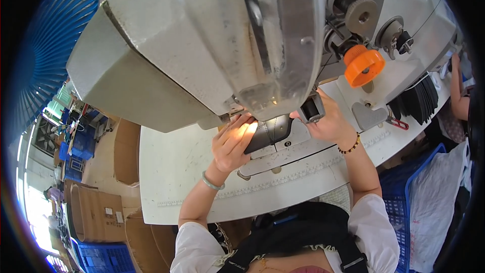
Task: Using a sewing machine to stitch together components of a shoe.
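Note:
A black flat piece (268, 135) with rounded corners lies on the sewing machine's bed, under the machine head (202, 40). A thin line of thread crosses it. My left hand (233, 144) lies on the piece's left end, its fingers stretched out flat and lit by the lamp. Close to the piece's right end is my right hand (331, 120), one fingertip reaching toward the edge. A black metal machine part (311, 108) stands in front of that hand and hides most of its fingers. The needle area is hidden behind the head.
An orange knob (364, 65) juts from the machine. To the right, a stack of black pieces (415, 100) and red-handled snips (397, 123) lie on the white table (187, 172). Cardboard boxes (96, 212), a blue fan (60, 35), a blue crate (396, 197) and another person's arm (458, 91) surround it.

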`<state>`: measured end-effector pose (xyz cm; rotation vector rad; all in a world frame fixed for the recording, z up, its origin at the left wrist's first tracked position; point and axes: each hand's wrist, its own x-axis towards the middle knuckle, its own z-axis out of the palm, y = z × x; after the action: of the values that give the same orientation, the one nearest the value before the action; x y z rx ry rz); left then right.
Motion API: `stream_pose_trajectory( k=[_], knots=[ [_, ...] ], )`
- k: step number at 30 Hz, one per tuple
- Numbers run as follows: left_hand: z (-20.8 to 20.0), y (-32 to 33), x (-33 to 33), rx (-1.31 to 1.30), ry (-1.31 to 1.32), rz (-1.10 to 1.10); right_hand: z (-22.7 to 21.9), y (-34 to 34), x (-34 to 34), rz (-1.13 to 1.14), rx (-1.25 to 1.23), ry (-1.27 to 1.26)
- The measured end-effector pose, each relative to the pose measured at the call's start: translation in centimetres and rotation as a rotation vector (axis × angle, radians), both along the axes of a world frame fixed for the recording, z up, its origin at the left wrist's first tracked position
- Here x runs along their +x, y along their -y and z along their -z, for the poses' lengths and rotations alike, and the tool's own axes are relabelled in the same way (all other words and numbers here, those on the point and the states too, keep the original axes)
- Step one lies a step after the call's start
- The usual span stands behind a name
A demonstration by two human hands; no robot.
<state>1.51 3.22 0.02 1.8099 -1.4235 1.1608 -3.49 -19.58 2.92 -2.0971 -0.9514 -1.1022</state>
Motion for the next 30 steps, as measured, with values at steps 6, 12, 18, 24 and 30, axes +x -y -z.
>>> stream_pose_trajectory(
  k=[6,12,18,24,30],
  knots=[
    [-0.28,0.06,-0.08,-0.005,0.026,0.008,-0.09,0.01,0.11,-0.008,0.008,-0.022],
    [-0.71,0.04,-0.48,0.02,0.021,-0.037,-0.14,-0.21,-0.23,-0.016,0.09,-0.098],
    [-0.82,0.15,-0.41,0.013,0.02,-0.034,-0.14,-0.35,-0.16,-0.02,0.106,-0.102],
    [-0.74,0.15,-0.35,0.002,0.008,-0.026,-0.07,-0.24,-0.1,-0.007,0.076,-0.075],
    [-0.67,0.09,-0.25,0.015,0.002,-0.019,-0.03,-0.2,-0.01,-0.004,0.062,-0.045]
  ],
)
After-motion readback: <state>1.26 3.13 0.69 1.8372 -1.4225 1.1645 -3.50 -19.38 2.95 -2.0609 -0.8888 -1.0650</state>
